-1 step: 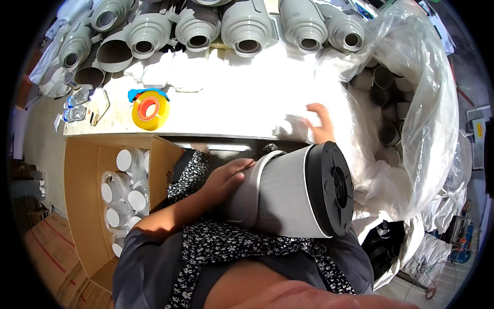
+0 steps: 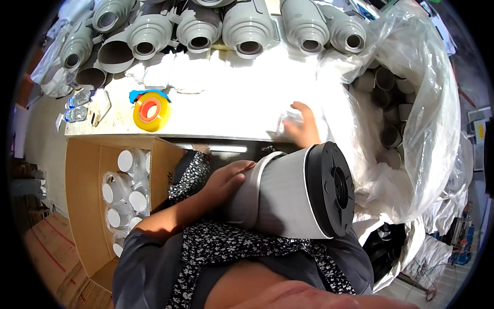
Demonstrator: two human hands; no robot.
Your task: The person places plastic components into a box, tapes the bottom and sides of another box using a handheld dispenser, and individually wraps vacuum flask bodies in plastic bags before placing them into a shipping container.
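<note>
Steady the flask [image 2: 285,193] across your lap [image 2: 213,244], black end [image 2: 327,206] right.
Apply even pressure: your left hand [image 2: 227,180] is clamped on the flask's left part, fingers together. Your right hand [image 2: 305,127], on the flask's far side, is at crumpled film [image 2: 281,125] by the table's [image 2: 226,116] near edge; whether it grips cannot be told.

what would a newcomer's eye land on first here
First, the big grey vessel, lying sideways at the person's lap with the left hand on it. Next, the yellow roll, bright on the left of the white table. Beyond that, grey flask bodies lie along the far side.
</note>
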